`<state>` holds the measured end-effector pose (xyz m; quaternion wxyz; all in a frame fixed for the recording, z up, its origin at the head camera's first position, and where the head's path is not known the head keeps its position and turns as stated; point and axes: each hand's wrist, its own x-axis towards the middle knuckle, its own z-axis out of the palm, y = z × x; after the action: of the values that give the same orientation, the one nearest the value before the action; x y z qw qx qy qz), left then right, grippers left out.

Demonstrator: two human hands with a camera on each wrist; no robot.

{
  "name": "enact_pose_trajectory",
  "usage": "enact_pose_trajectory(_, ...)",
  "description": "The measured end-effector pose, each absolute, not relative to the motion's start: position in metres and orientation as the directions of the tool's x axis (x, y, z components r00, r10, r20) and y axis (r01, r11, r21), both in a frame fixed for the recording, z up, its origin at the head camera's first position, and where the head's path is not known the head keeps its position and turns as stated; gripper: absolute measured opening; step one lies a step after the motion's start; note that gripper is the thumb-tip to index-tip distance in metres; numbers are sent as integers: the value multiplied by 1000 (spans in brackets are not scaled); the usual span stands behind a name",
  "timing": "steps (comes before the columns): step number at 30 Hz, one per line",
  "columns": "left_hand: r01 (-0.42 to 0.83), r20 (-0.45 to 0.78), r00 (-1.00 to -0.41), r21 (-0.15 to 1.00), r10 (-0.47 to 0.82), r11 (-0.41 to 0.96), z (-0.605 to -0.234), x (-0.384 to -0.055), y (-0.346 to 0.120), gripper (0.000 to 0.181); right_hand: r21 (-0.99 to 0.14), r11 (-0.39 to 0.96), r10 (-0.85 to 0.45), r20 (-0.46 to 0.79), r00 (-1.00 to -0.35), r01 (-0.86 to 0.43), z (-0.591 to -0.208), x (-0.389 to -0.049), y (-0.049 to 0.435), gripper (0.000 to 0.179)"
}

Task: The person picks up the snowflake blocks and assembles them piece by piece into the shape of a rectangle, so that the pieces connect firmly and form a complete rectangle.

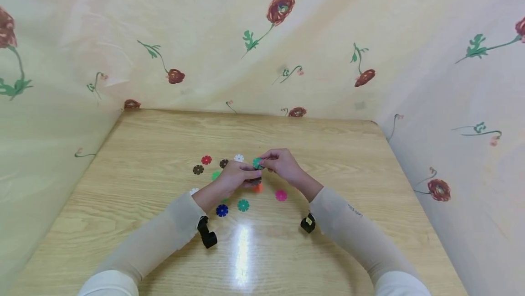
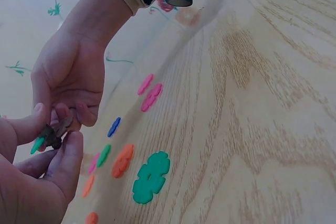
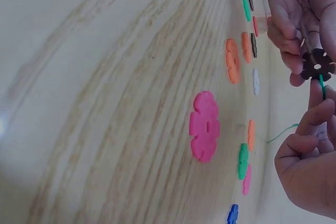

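Note:
Near the middle of the table, both hands are raised close together over small slotted plastic discs. My left hand [image 1: 235, 177] pinches a brown snowflake disc [image 3: 317, 65], its thumb pointing right. From the other side my right hand [image 1: 283, 163] pinches a teal-green disc [image 1: 257, 163] between thumb and fingers. In the right wrist view the green disc stands edge-on against the brown disc's rim. Fingers partly hide both discs in the left wrist view, where the brown piece [image 2: 52, 139] and green edge [image 2: 38, 145] overlap.
Loose discs lie flat around the hands: pink [image 1: 280, 195], green [image 1: 243, 205], blue [image 1: 222, 210], red [image 1: 206, 160], brown [image 1: 198, 169], white [image 1: 239, 158] and orange [image 1: 257, 188]. The wooden table [image 1: 184, 132] ends at a flowered cloth [image 1: 213, 59] behind.

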<state>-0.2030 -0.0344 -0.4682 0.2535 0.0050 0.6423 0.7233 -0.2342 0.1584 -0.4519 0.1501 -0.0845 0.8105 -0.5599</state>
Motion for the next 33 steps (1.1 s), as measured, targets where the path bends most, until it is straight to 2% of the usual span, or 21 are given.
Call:
enact_pose_trajectory(6, -374, -327, -857, 926, 397, -44, -468, -204, -37, 34, -935, 343, -310, -201, -929, 88, -450, -232, 161, 17)
enact_pose_trajectory(15, -340, -342, -910, 939, 233, 53, -458, -215, -35, 24, -934, 341, -335, -222, -915, 102, -450, -234, 164, 19)
enact_pose_trajectory(23, -318, -335, -909, 942, 250, 104, -458, -219, -35, 18, -929, 360, -351, -218, -911, 83, -450, -238, 164, 21)
enact_pose_trajectory(28, -326, -340, -909, 940, 241, 98, -457, -220, -34, 17, -882, 471, -300, -176, -938, 14, -449, -248, 173, 20)
enact_pose_trajectory(33, -353, -366, -904, 931, 222, 97, -458, -218, -35, 15, -729, 679, -283, -144, -948, -92, -453, -259, 185, 15)
